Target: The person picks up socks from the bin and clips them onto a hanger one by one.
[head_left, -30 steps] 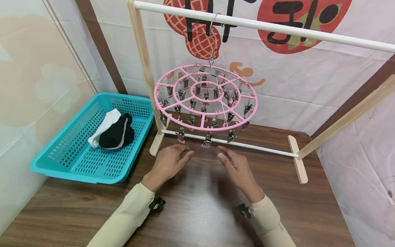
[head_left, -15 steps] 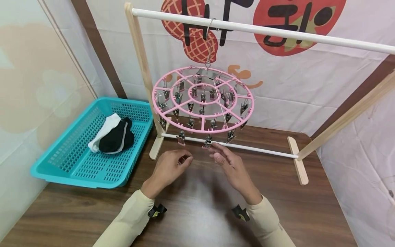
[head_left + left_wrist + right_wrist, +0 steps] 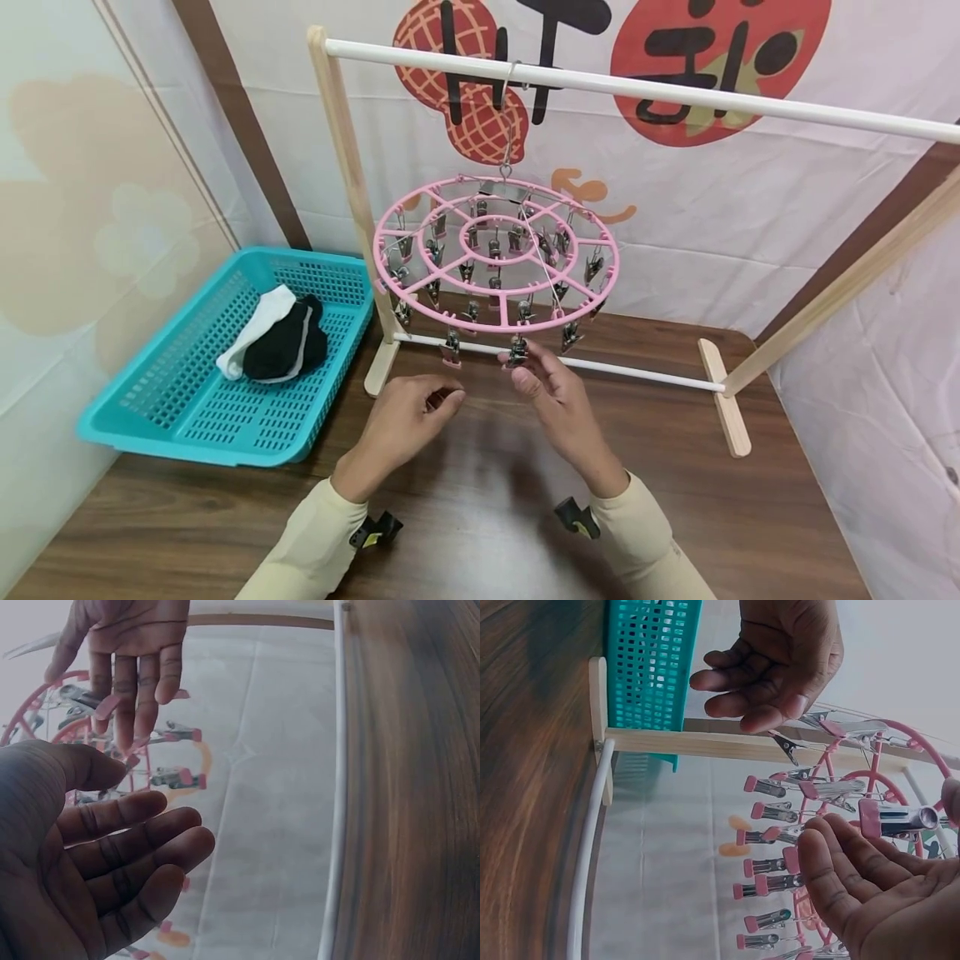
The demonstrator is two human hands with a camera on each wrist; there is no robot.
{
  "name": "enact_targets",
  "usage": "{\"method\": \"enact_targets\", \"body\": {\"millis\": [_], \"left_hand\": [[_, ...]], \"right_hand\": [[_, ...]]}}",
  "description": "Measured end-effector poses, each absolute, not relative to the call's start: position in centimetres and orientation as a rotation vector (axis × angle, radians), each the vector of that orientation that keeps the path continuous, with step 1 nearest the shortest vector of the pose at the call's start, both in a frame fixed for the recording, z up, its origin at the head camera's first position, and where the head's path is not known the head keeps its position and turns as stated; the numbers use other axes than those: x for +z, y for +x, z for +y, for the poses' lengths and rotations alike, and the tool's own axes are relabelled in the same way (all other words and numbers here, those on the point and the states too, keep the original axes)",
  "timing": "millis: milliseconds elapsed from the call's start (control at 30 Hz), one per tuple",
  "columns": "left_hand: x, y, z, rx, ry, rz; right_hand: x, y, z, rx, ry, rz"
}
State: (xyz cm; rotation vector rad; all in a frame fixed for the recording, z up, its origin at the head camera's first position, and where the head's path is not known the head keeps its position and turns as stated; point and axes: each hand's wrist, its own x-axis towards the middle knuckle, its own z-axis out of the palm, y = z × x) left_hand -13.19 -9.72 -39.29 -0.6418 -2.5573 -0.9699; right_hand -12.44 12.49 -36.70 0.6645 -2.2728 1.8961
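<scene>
A pink round clip hanger [image 3: 504, 313] hangs by its hook, with several metal clips around its rings. My right hand [image 3: 566, 408] is at its front edge, fingers behind a hanging metal clip [image 3: 517, 352] and thumb apart in front. In the right wrist view that pink-tipped clip [image 3: 900, 818] sits over the loosely extended fingers [image 3: 821, 874], and I see no pinch. Left of it, my left hand [image 3: 397, 425] hovers below the hanger with relaxed, slightly bent fingers and holds nothing. The left wrist view shows its palm [image 3: 67, 885] with fingers spread a little.
A teal basket [image 3: 322, 408] stands at the left, holding a white sock-like cloth [image 3: 262, 321] and a black one [image 3: 277, 350]. The rack's white top bar [image 3: 637, 83] carries the hanger; its lower bar [image 3: 637, 373] runs behind the hands. Wooden posts [image 3: 345, 167] stand at both sides.
My right hand has moved up and left, bringing its fingers behind the front clip. The left hand stays near its place, its fingers a bit more bent. The head view has tilted slightly upward.
</scene>
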Motion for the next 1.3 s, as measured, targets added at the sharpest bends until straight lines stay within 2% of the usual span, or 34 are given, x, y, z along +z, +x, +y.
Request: {"method": "enact_targets", "body": {"millis": [1300], "left_hand": [[-36.5,-14.2,-16.7,-0.891,-0.330,-2.631]], "right_hand": [[-36.2,-12.8,12.3,1.976,0.568,-2.006]]}}
